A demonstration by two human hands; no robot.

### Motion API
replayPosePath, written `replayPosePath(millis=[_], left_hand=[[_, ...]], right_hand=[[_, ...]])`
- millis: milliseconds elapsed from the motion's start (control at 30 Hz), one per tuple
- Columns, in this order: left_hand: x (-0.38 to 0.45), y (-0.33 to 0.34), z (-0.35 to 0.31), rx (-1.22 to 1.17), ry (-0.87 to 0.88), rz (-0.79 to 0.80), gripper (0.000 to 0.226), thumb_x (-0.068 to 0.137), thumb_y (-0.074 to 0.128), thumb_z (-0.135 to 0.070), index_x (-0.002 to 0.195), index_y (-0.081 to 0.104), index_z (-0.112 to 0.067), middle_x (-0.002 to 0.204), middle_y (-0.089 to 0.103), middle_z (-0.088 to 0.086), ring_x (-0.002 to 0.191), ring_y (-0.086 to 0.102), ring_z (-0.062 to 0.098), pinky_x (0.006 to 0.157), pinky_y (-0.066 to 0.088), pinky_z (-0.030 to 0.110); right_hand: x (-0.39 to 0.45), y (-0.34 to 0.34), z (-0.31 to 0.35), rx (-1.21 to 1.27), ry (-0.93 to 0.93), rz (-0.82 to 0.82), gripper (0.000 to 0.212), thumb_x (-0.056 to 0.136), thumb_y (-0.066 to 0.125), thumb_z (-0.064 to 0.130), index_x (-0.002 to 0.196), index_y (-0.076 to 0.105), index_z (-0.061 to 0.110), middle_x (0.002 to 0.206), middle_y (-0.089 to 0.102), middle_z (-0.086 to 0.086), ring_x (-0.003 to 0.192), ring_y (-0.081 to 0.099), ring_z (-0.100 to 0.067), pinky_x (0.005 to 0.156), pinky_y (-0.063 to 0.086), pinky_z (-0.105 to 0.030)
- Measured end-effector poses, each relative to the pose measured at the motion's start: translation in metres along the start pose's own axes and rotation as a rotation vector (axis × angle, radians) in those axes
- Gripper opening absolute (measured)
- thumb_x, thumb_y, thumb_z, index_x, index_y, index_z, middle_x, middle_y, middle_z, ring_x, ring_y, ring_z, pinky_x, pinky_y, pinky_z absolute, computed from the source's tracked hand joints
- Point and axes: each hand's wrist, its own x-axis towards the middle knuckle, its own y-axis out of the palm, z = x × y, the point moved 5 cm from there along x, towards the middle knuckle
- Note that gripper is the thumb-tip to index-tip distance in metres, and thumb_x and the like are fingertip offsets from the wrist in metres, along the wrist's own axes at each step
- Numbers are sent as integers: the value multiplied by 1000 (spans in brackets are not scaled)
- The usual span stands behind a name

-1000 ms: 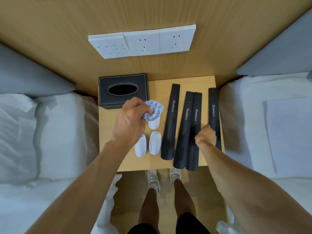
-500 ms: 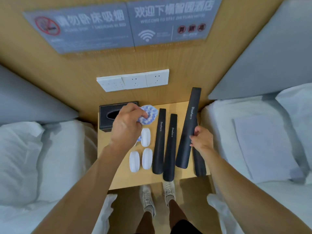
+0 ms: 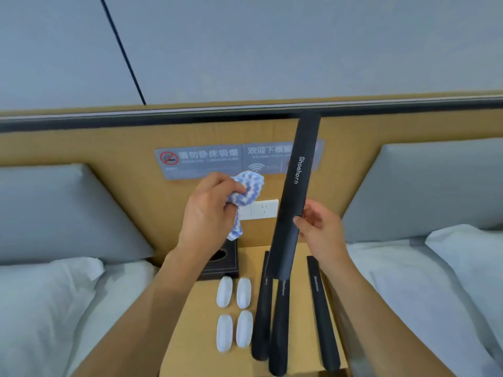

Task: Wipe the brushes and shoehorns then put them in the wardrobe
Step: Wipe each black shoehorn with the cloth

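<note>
Gripping shoehorn (image 3: 295, 191) w/ right hand (image 3: 324, 232); left hand (image 3: 206, 216) clutching cloth (image 3: 249, 190).

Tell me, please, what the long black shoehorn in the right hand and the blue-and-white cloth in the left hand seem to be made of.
The long black shoehorn, held by the right hand, looks like matte plastic, perhaps with a soft coating: smooth, dull sheen, printed white lettering. The blue-and-white zigzag cloth, bunched in the left hand, looks like fluffy microfibre or similar soft fabric: it crumples and shows a fuzzy surface.

Even, soft indoor light; slight blur, wide-angle bending at edges.
</note>
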Motion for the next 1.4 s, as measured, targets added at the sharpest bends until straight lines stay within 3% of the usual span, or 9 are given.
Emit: replayPosePath(millis=[133, 233, 433, 533, 633, 800, 1033, 1233, 1400], left_hand=[[14, -38, -23, -12, 57, -87, 25, 80, 66, 8, 99, 71, -8, 105, 63, 5, 94, 60, 15, 73, 44, 13], [22, -59, -40, -41, 70, -146, 26, 83, 68, 2, 105, 70, -12, 107, 63, -1, 95, 58, 9, 76, 40, 6], [40, -88, -54, 107, 122, -262, 15, 84, 68, -2, 96, 74, -10, 98, 62, 2, 91, 58, 19, 73, 47, 25], [44, -96, -49, 208, 138, -273, 16, 80, 60, 4, 85, 73, -6, 92, 64, 5, 87, 58, 27, 66, 51, 42], [45, -105, -47, 222, 214, -289, 22, 71, 54, 9, 78, 71, -3, 85, 65, 7, 81, 59, 30, 60, 51, 45], [73, -137, -46, 245, 135, -319, 32, 70, 56, 17, 87, 74, -4, 90, 67, 9, 86, 59, 32, 65, 51, 47], [145, -209, -57, 377, 70, -416, 35, 79, 53, 9, 101, 74, -8, 101, 65, 8, 98, 57, 29, 79, 47, 44], [170, -232, -73, 410, 96, -506, 35, 78, 53, 8, 99, 74, -12, 98, 65, 5, 96, 57, 24, 79, 47, 42], [156, -195, -75, 420, 150, -387, 29, 79, 57, 5, 92, 75, -14, 97, 66, 4, 94, 56, 25, 76, 48, 44]], right_hand=[[-2, 12, 57, 47, -136, 78, 54, 91, 65, 10, 105, 62, 62, 83, 66, 7, 87, 65, -19, 83, 57, -42], [-4, 28, 90, 153, -177, 132, 44, 94, 63, 10, 116, 65, 48, 91, 70, 7, 94, 67, -21, 89, 56, -49], [-6, 62, 144, 329, -226, 254, 36, 98, 57, 4, 124, 67, 26, 108, 74, 5, 100, 71, -16, 92, 58, -44], [-5, 74, 160, 375, -256, 346, 37, 99, 55, 6, 123, 67, 32, 114, 74, 7, 107, 70, -14, 91, 59, -35], [-6, 82, 167, 372, -293, 430, 43, 100, 53, 4, 119, 67, 40, 117, 73, 8, 111, 69, -13, 93, 57, -29], [-2, 86, 181, 201, -392, 410, 52, 97, 56, -1, 125, 61, 41, 118, 69, 25, 114, 61, 7, 88, 47, -6], [2, 97, 212, 129, -470, 402, 50, 98, 58, 8, 118, 57, 54, 110, 69, 31, 107, 62, 10, 78, 49, -4], [13, 97, 245, 133, -567, 321, 41, 97, 60, 9, 128, 60, 36, 113, 71, 20, 108, 65, 0, 88, 55, -18], [25, 97, 257, 311, -527, 280, 47, 94, 59, -3, 118, 65, 38, 110, 74, 16, 105, 69, -3, 89, 54, -18]])
